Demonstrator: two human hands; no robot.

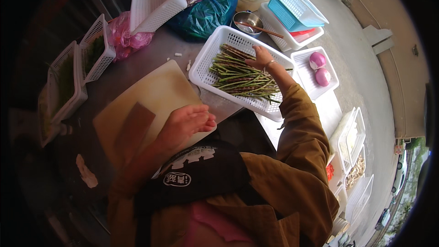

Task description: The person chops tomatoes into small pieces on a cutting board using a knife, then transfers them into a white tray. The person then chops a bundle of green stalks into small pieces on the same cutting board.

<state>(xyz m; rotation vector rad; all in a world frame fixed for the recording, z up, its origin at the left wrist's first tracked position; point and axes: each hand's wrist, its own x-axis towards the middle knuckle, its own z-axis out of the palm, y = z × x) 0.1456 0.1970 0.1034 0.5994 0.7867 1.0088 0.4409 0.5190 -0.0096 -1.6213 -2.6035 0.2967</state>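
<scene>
My right hand (261, 57), with a bangle at its wrist, lies over a bundle of thin green and purplish vegetable stalks (245, 75). Its fingers are spread at the upper part of the bundle and grip none visibly. The stalks fill much of a white perforated plastic basket (216, 87). My left hand (187, 121), slightly blurred, hovers above the near right part of a cutting board (171, 82), fingers extended and nothing visible in it. On the board, left of that hand, lies a broad rectangular blade (135, 127), likely a cleaver's; its handle is hidden.
Behind the basket are a metal bowl (247, 20) with chopsticks (260, 29) across it and a blue plastic bag (214, 13). Two peeled red onions (319, 68) sit in a right-hand basket. Herb baskets (63, 85) and a pink bag (125, 37) stand left.
</scene>
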